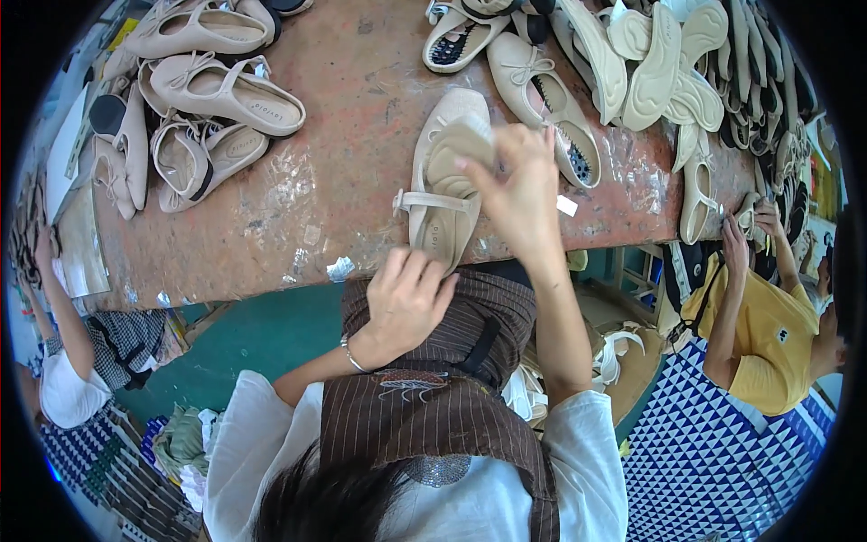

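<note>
At twelve o'clock on the worn table (343, 108), my right hand (519, 194) pinched an insole (461, 149) partway into the beige shoe (444, 185); left hand (406, 298), fingers curled, steadied its heel. Finished shoes (208, 99) lay at ten o'clock, loose insoles (668, 63) at two: plenty remained.

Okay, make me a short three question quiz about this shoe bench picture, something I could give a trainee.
1. True or false: the right hand presses an insole into the beige shoe on the bench.
2. Where does the left hand sit? A. at the shoe's heel end, by the bench edge; B. on the stack of loose insoles; C. on the pile of finished shoes.
3. Fill in: the person in the yellow shirt stands to the wearer's ____.

Key: 1 true; 2 A; 3 right.
</note>
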Demonstrator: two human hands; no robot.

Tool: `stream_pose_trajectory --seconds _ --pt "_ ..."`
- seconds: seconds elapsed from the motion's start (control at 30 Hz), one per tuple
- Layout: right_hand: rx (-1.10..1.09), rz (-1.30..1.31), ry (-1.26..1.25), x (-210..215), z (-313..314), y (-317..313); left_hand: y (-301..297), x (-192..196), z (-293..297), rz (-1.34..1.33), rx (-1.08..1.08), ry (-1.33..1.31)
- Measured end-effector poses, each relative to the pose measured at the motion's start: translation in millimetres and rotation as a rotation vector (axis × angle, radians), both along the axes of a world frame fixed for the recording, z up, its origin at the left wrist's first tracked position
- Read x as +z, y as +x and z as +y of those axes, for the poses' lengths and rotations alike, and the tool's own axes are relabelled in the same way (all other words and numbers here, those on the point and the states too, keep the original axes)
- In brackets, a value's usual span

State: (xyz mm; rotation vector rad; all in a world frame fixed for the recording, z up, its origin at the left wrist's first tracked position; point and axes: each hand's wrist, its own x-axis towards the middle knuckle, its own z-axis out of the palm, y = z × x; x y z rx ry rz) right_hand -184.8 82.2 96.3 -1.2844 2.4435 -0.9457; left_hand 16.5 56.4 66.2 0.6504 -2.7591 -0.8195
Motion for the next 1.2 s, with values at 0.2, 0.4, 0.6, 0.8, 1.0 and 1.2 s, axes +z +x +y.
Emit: stream_pose_trajectory --seconds 0.2,0.4,0.6,0.8,1.0,1.2 --pt "0.152 0.209 0.135 -33 50 88 -10 -40 12 -0.199 -0.193 -0.103" --pt "0.133 0.126 0.261 -57 -13 34 -11 -44 10 -0.173 -0.187 -0.183" --pt "0.078 0.326 0.078 -70 23 71 -9 -53 11 -0.153 -0.169 -0.147" --pt "0.098 0.417 0.267 -69 -12 62 -8 -59 6 -0.131 -0.188 -0.112" --pt "0.041 0.363 0.22 -69 -14 55 -16 -46 9 -0.043 -0.122 -0.185" --pt "0.047 0.305 0.181 -56 -1 55 -15 -50 7 -0.09 -0.123 -0.115"
